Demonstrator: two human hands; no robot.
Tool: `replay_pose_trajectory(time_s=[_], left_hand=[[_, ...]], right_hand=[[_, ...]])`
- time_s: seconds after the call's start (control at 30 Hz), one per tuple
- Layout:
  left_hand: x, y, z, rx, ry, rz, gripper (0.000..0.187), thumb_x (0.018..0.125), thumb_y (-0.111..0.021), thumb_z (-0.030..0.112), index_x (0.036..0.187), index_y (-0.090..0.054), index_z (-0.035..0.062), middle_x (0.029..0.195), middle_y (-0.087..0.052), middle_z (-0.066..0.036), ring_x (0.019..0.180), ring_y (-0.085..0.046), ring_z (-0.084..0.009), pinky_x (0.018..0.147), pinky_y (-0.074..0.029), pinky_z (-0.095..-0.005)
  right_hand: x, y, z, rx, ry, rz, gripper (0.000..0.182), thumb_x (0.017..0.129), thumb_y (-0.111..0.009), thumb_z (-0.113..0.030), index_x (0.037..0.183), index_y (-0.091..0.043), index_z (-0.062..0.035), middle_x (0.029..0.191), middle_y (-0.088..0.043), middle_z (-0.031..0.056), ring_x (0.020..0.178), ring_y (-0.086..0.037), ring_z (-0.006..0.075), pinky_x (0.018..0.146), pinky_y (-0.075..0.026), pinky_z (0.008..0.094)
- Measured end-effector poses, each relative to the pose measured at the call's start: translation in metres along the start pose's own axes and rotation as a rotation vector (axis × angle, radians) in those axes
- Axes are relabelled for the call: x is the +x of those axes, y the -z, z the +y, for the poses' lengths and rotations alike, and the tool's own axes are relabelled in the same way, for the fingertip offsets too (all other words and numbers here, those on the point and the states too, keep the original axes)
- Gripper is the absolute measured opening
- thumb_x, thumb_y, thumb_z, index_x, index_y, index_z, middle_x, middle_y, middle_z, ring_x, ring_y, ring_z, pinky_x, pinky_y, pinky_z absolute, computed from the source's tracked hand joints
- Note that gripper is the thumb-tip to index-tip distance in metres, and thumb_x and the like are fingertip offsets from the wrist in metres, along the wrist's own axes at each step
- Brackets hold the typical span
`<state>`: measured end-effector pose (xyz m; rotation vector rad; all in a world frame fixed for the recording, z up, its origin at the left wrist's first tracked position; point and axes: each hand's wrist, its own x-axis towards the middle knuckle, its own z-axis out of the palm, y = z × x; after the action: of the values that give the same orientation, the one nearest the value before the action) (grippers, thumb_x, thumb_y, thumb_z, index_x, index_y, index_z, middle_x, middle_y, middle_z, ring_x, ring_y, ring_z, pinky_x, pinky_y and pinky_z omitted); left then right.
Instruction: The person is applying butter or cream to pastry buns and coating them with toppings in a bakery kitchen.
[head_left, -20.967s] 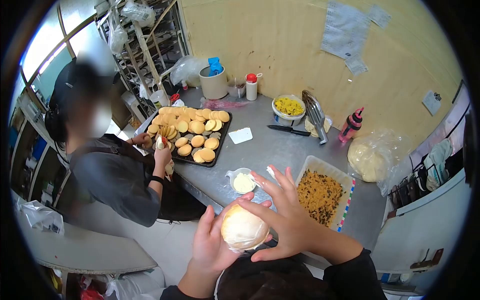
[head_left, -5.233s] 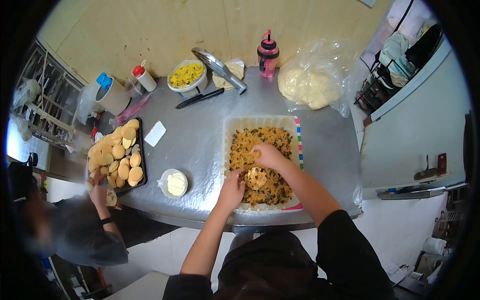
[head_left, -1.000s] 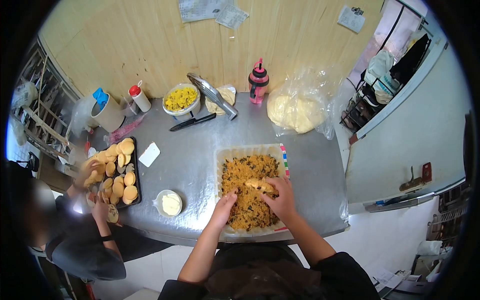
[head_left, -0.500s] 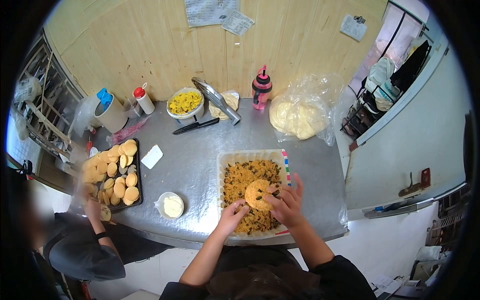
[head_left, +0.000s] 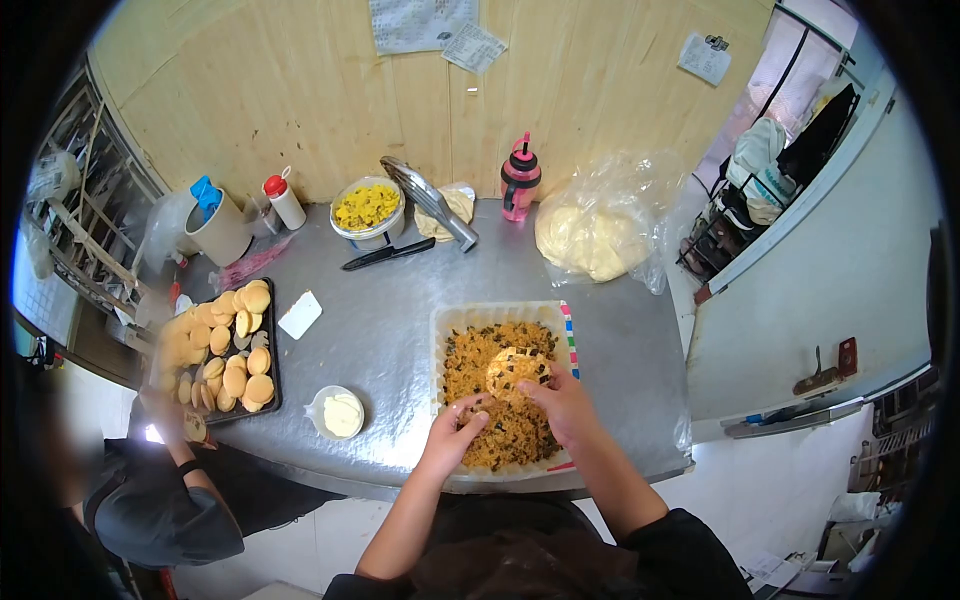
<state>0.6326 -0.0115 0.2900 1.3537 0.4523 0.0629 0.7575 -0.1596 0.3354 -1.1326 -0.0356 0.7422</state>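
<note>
One crumb-coated round cake is clamped between thumb and fingers of the right hand, over the dark-flecked orange crumbs in the plastic tub. Just beside, the left hand has thumb and fingers apart; farther left stand a cream bowl and black tray.

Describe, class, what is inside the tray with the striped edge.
The tray holds dark-flecked orange crumbs; the right hand holds a crumb-coated round cake over them. Whatever lies beneath the crumbs is hidden.
</note>
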Motion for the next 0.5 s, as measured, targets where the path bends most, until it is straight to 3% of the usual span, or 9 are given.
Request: replay_pose_trajectory(time_s=[0.07,0.17,0.3,0.4,0.43,0.5], left_hand=[[0.000,-0.003,0.013,-0.105,-0.048,0.050,0.038,0.092,-0.060,0.013,0.129,-0.053,0.0021,0.114,-0.061,-0.007,0.100,-0.057,-0.0124,0.089,-0.046,-0.0279],[0.009,-0.010,0.018,-0.406,0.076,0.020,0.040,0.092,-0.061,0.011,0.129,-0.050,0.0013,0.114,-0.061,-0.006,0.100,-0.058,-0.0128,0.087,-0.048,-0.0294],[0.022,-0.015,0.003,-0.580,0.193,0.060,0.030,0.091,-0.061,0.012,0.119,-0.053,0.0052,0.106,-0.061,-0.004,0.096,-0.059,-0.0130,0.083,-0.049,-0.0320],[0.027,-0.010,-0.007,-0.631,0.257,0.124,0.024,0.091,-0.061,0.014,0.113,-0.054,0.0077,0.100,-0.061,-0.002,0.090,-0.058,-0.0125,0.078,-0.051,-0.0321],[0.032,-0.006,-0.018,-0.591,0.253,0.155,0.023,0.091,-0.061,0.015,0.112,-0.054,0.0083,0.098,-0.061,-0.001,0.087,-0.058,-0.0122,0.075,-0.051,-0.0321],[0.035,-0.007,-0.017,-0.528,0.250,0.241,0.017,0.090,-0.061,0.015,0.105,-0.056,0.0084,0.090,-0.058,0.001,0.077,-0.053,-0.0096,0.067,-0.050,-0.0290]], right_hand=[[0.000,-0.003,0.001,-0.045,0.017,-0.005,0.037,0.083,-0.068,-0.001,0.117,-0.057,0.0009,0.105,-0.065,0.0068,0.093,-0.063,0.0137,0.083,-0.051,0.0288],[0.004,-0.001,0.008,-0.090,0.028,-0.042,0.037,0.083,-0.069,-0.004,0.117,-0.057,0.0008,0.104,-0.065,0.0060,0.092,-0.062,0.0131,0.082,-0.050,0.0280],[0.017,0.009,0.027,-0.284,0.054,-0.068,0.032,0.085,-0.070,-0.013,0.111,-0.060,0.0004,0.099,-0.066,0.0062,0.088,-0.060,0.0123,0.078,-0.049,0.0282],[0.044,0.043,0.045,-0.518,-0.084,0.081,0.031,0.086,-0.069,-0.025,0.104,-0.063,-0.0008,0.092,-0.066,0.0087,0.081,-0.059,0.0137,0.072,-0.047,0.0306],[0.042,0.048,0.044,-0.817,-0.010,0.166,0.031,0.084,-0.070,-0.032,0.091,-0.064,-0.0027,0.080,-0.062,0.0113,0.075,-0.059,0.0214,0.067,-0.045,0.0368],[0.039,0.063,0.050,-1.208,0.038,0.113,0.026,0.081,-0.070,-0.027,0.086,-0.061,-0.0035,0.078,-0.061,0.0125,0.075,-0.060,0.0273,0.065,-0.046,0.0400]])
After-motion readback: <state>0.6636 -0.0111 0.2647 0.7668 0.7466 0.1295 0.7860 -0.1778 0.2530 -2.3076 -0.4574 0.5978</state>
